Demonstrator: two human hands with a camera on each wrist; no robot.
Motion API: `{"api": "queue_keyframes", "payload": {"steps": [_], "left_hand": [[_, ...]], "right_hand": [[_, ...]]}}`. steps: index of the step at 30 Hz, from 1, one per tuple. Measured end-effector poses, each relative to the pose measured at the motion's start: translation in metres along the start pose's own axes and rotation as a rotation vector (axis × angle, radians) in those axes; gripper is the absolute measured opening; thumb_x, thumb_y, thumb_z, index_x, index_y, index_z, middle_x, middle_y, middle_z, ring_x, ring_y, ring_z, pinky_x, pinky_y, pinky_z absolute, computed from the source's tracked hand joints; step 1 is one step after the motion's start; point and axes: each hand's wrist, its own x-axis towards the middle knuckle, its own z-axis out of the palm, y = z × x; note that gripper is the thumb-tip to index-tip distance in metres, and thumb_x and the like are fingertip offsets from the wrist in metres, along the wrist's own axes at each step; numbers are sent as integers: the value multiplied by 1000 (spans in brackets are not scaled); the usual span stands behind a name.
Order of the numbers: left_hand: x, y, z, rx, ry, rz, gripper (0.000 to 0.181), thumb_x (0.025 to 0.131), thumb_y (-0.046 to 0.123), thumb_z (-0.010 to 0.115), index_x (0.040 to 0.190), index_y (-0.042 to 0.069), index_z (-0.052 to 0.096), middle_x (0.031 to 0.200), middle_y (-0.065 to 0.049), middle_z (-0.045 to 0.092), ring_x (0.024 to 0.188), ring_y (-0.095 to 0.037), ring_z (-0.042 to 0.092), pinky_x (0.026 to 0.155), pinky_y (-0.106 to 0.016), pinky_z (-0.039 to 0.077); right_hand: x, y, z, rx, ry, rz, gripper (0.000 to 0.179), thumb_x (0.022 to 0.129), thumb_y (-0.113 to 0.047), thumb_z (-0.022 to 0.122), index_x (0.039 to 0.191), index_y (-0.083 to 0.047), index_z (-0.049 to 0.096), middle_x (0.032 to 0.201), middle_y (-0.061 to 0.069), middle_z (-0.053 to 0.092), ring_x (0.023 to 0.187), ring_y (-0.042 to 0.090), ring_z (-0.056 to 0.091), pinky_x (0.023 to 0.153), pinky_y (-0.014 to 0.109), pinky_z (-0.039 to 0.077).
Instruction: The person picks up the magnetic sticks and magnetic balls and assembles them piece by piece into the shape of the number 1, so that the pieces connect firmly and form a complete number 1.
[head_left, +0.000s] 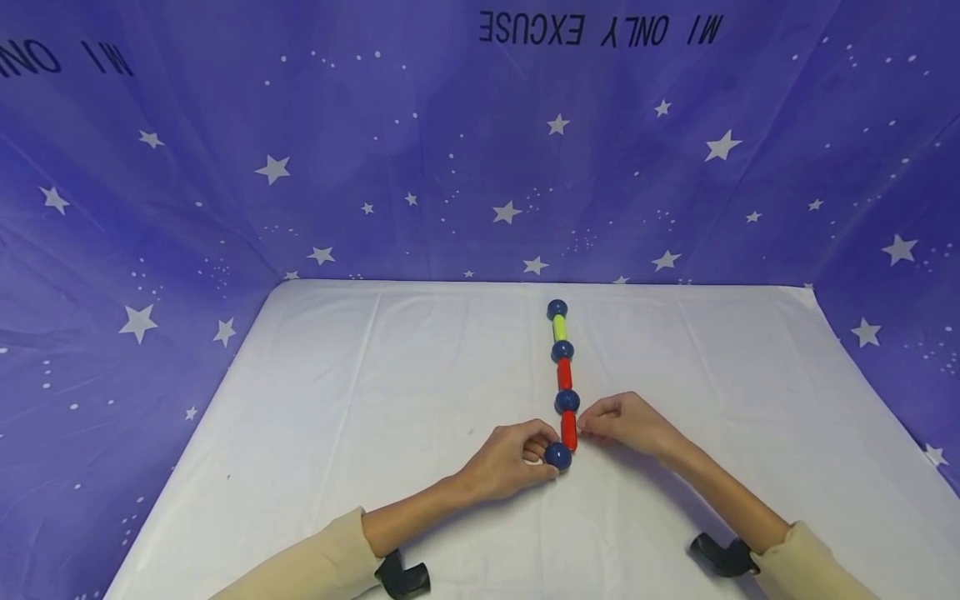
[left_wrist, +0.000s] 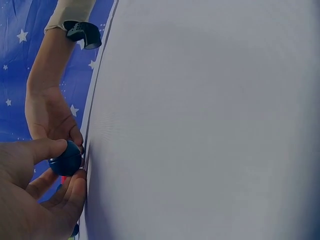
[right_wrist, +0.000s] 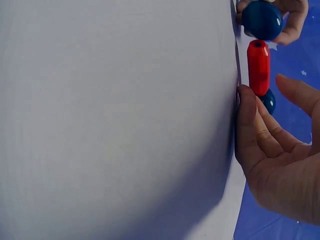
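My left hand (head_left: 506,462) pinches a dark blue ball (head_left: 558,457) between thumb and fingers, at the near end of a line of balls and rods. Just beyond it lies a red rod (head_left: 570,431); in the right wrist view its holed end (right_wrist: 258,46) stands slightly apart from the held ball. My right hand (head_left: 622,423) is beside that rod, fingertips close to it and thumb away from it. Whether the fingertips touch the rod is unclear. Farther off follow a blue ball (head_left: 567,401), a second red rod (head_left: 565,374), another ball (head_left: 562,350), a yellow-green rod (head_left: 560,327) and an end ball (head_left: 557,309).
A white cloth (head_left: 420,358) covers the table under the line of pieces. Behind and at both sides hangs a purple-blue curtain (head_left: 420,167) with white stars. Each wrist carries a black strap-like mount (head_left: 405,577) near the sleeve.
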Motion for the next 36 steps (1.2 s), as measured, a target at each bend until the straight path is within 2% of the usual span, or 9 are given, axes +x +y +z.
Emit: {"api": "queue_keyframes", "payload": {"steps": [13,22,36], "left_hand": [[0,2,1,14,-4,-8,29,82,1,80,107,6,67,91,2,68,84,-6,64,82,-23,54],[0,2,2,11,-6,-10,27,83,2,80,107,6,67,91,3,68,86,-11,65,82,-23,53],[3,1,5,3,-8,0,28,83,3,81,106,6,67,90,4,67,85,-10,65,81,-22,53]], "right_hand": [[2,-2,12,-21,14,25,19,90,-22,74,92,-3,77,74,3,68,69,18,57,63,32,48],[1,-5,14,-32,18,50,20,89,-24,75,87,-4,77,71,2,65,67,16,56,62,30,49],[2,-5,14,20,-4,51,21,88,-20,76,88,1,76,71,4,68,65,16,59,60,30,49]]}}
